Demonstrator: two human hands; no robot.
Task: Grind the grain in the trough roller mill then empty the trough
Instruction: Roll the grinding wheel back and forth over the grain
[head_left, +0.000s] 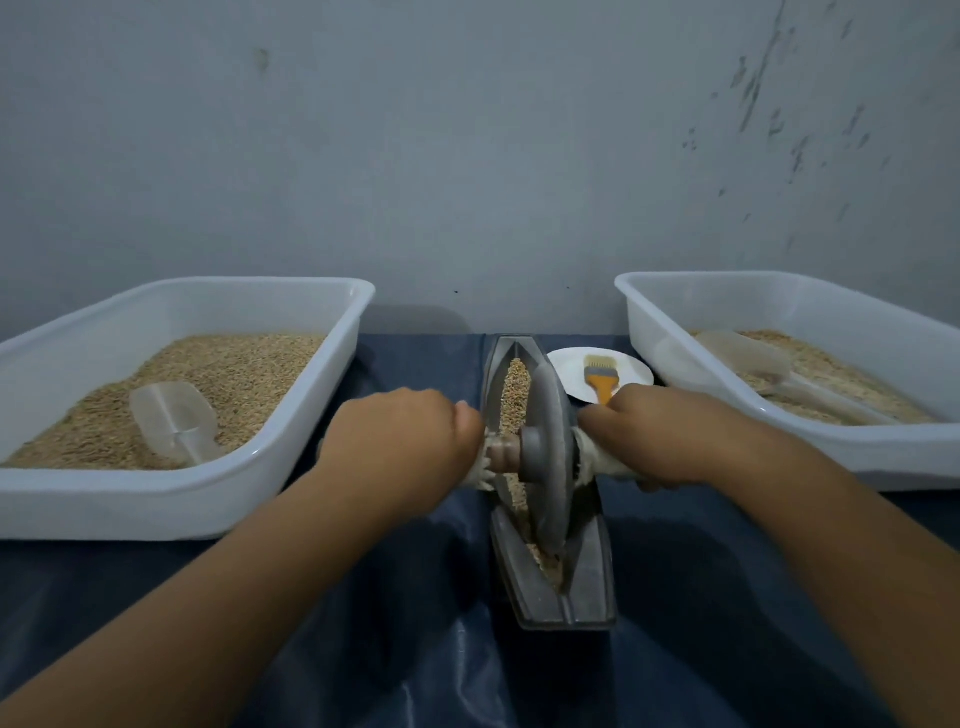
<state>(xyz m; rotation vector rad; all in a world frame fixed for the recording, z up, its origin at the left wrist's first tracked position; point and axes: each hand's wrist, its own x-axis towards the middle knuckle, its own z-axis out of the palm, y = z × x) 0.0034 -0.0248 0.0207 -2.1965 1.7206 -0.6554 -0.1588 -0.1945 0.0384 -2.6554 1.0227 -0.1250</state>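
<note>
Head view: left hand (400, 436) and right hand (670, 439) clench the axle handles of the roller wheel (545, 457) in the grain-filled trough (592, 582) mid-table; uneven pushing could tip it, spilling grain (514, 384) onto the cloth (415, 597).

No text, label, brand, number or sign can be read anywhere in the view.
</note>
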